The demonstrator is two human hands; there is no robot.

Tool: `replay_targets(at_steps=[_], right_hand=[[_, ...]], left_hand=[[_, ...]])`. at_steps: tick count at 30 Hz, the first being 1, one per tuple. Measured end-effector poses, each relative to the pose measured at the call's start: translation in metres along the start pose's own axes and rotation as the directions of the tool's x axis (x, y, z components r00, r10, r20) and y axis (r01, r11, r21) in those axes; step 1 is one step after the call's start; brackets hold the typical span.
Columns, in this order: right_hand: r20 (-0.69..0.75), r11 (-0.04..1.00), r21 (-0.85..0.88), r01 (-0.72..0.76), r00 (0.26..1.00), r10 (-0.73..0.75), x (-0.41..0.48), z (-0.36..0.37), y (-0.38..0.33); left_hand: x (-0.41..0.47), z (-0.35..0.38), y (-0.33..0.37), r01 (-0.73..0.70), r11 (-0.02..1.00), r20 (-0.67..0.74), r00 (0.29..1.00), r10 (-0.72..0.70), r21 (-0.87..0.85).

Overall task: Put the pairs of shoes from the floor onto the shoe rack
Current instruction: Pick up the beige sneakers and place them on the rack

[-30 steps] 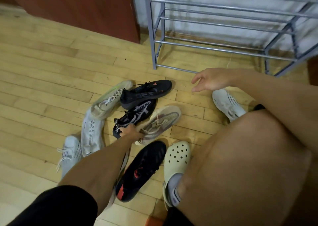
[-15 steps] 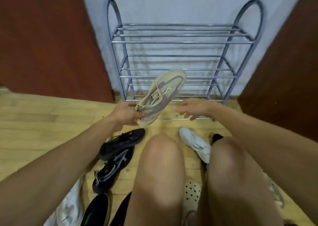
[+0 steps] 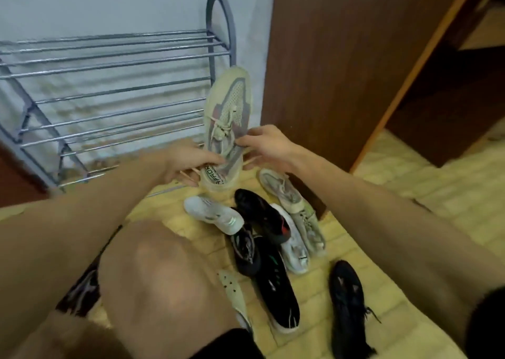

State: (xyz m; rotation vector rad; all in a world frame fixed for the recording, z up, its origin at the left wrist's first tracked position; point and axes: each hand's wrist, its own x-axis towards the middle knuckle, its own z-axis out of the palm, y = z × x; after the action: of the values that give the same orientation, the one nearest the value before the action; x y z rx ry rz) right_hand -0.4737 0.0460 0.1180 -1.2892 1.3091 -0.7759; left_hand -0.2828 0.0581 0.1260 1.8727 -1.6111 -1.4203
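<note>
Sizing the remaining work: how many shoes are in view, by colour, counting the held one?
Beige knit sneakers: 2, one held
Pale grey-green sneaker: 1
Black sports shoes: 4
White lace-up sneakers: 2
Cream perforated clog, worn: 1
Total: 10
Dark shape at lower left unclear, uncounted.

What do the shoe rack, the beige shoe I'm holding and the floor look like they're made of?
The shoe rack looks like metal tubing: grey painted frame, shinier bars with glints. The held shoe has a seemingly knit mesh upper: matte beige and grey, woven texture, cord laces. The floor is probably wood or laminate: pale yellow planks with visible seams.
</note>
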Motion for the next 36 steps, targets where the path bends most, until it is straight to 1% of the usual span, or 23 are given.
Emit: replay_targets(at_steps=[2, 5, 7, 9, 10, 12, 15, 19, 22, 24, 26, 28, 31, 33, 36], right_hand=[[-0.006, 0.999, -0.05, -0.019, 1.0, 0.018, -0.01, -0.023, 0.013], [-0.017, 0.995, -0.054, -0.086, 0.996, 0.086, -0.018, -0.048, 0.043], [-0.038, 0.985, 0.055, -0.163, 0.986, 0.165, -0.02, -0.061, 0.074], [-0.082, 0.951, 0.191, -0.245, 0.961, 0.264, -0.019, -0.072, 0.111], [-0.109, 0.935, 0.217, -0.281, 0.944, 0.31, -0.018, -0.075, 0.129], [-0.178, 0.914, 0.178, -0.366, 0.901, 0.395, -0.015, -0.08, 0.163], [-0.25, 0.872, 0.088, -0.481, 0.837, 0.486, 0.002, -0.085, 0.204], [-0.322, 0.784, -0.05, -0.619, 0.753, 0.574, 0.041, -0.09, 0.242], [-0.384, 0.723, -0.161, -0.672, 0.717, 0.582, 0.075, -0.092, 0.257], [-0.471, 0.675, -0.178, -0.716, 0.664, 0.581, 0.103, -0.098, 0.278], [-0.52, 0.622, -0.184, -0.762, 0.612, 0.596, 0.132, -0.104, 0.313], [-0.547, 0.588, -0.175, -0.79, 0.575, 0.609, 0.148, -0.099, 0.327], [-0.617, 0.579, -0.048, -0.814, 0.48, 0.624, 0.153, -0.089, 0.324], [-0.629, 0.579, -0.028, -0.815, 0.465, 0.623, 0.154, -0.089, 0.325], [-0.629, 0.573, -0.083, -0.815, 0.489, 0.604, 0.154, -0.092, 0.318]], left_hand=[[0.009, 0.034, -0.001, 0.009, 0.996, 0.022, 1.0, -0.007, -0.086], [0.019, 0.078, -0.002, 0.069, 0.973, 0.123, 0.991, -0.042, -0.222], [0.027, 0.102, -0.006, 0.119, 0.961, 0.147, 0.986, -0.084, -0.248], [0.04, 0.12, -0.012, 0.156, 0.956, 0.143, 0.982, -0.123, -0.247], [0.045, 0.127, -0.015, 0.175, 0.954, 0.14, 0.98, -0.144, -0.243], [0.059, 0.133, -0.022, 0.206, 0.955, 0.129, 0.975, -0.181, -0.216], [0.087, 0.129, -0.038, 0.204, 0.969, 0.084, 0.977, -0.194, -0.14], [0.121, 0.119, -0.057, 0.195, 0.976, 0.108, 0.977, -0.185, -0.095], [0.14, 0.115, -0.076, 0.16, 0.986, 0.121, 0.981, -0.154, -0.038], [0.151, 0.111, -0.089, 0.156, 0.988, 0.109, 0.982, -0.157, 0.019], [0.163, 0.108, -0.099, 0.166, 0.985, 0.09, 0.981, -0.169, 0.041], [0.173, 0.105, -0.105, 0.167, 0.985, 0.084, 0.982, -0.17, 0.045], [0.186, 0.1, -0.111, 0.209, 0.978, 0.11, 0.972, -0.208, 0.0], [0.193, 0.098, -0.114, 0.255, 0.967, 0.128, 0.96, -0.249, -0.03], [0.189, 0.1, -0.115, 0.301, 0.951, 0.127, 0.948, -0.291, -0.073]])
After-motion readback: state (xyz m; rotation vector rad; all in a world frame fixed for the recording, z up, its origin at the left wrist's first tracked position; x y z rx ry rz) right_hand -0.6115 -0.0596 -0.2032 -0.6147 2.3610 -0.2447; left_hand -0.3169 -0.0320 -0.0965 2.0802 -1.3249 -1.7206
